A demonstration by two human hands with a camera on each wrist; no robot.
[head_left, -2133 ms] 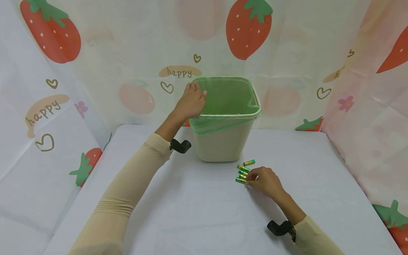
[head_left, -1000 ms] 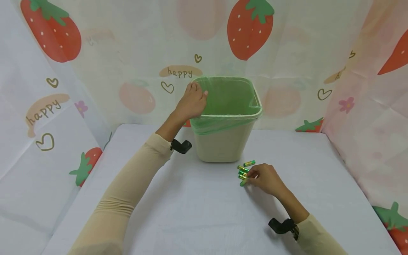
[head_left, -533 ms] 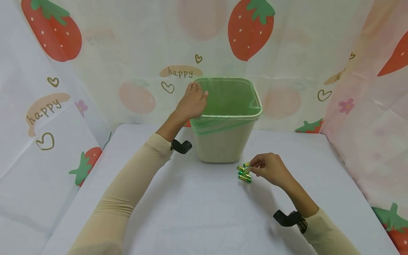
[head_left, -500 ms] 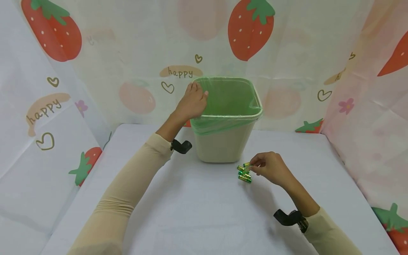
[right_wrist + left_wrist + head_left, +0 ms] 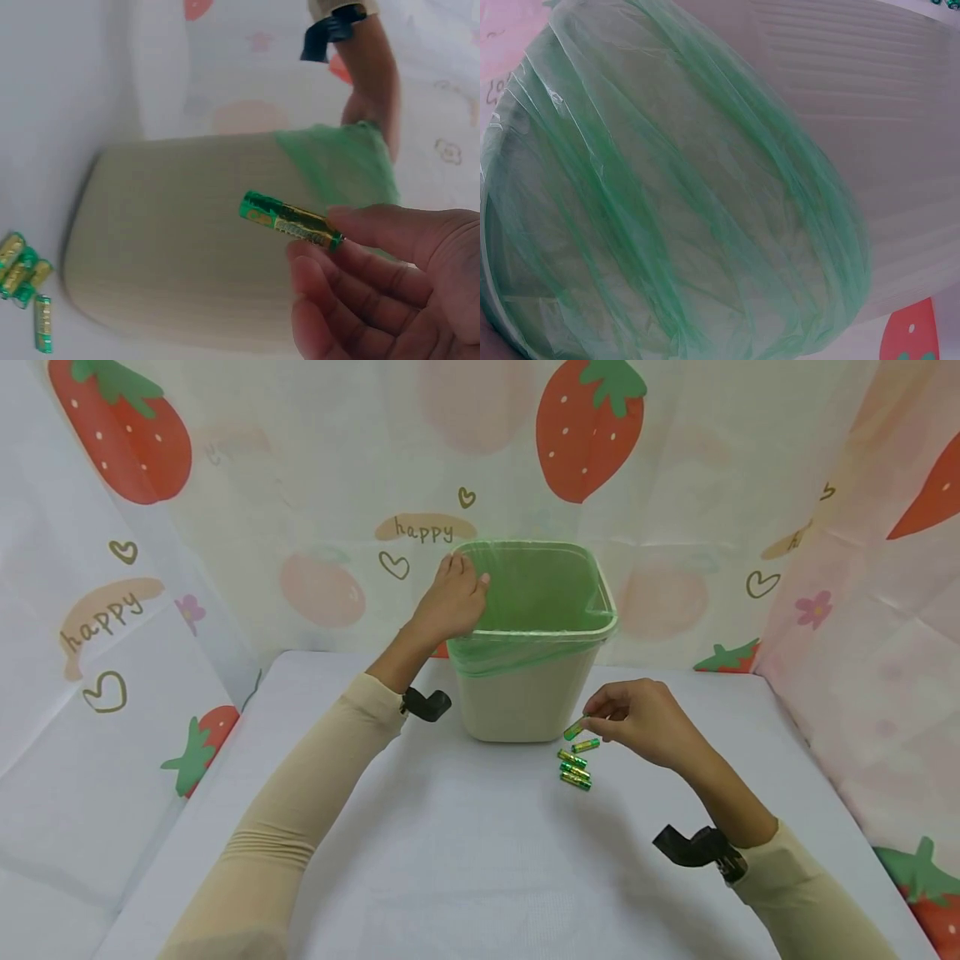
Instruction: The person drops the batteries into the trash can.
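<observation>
In the head view my right hand pinches a green-and-gold battery between thumb and fingertips, in front of the trash bin's lower right side. The right wrist view shows the same battery lengthwise, its end at the thumb. Several more batteries lie on the white table just below it. My left hand grips the left rim of the pale green trash bin, fingers over the edge. A thin green bag lines the bin and folds down outside its rim.
The white tabletop reaches out in front of the bin. A strawberry-printed cloth hangs right behind it, with more cloth at both sides. Black wrist cameras sit on both wrists.
My right hand has lifted one battery from the group and carried it up and away from me, past the others, toward the bin. My left hand stays on the rim.
</observation>
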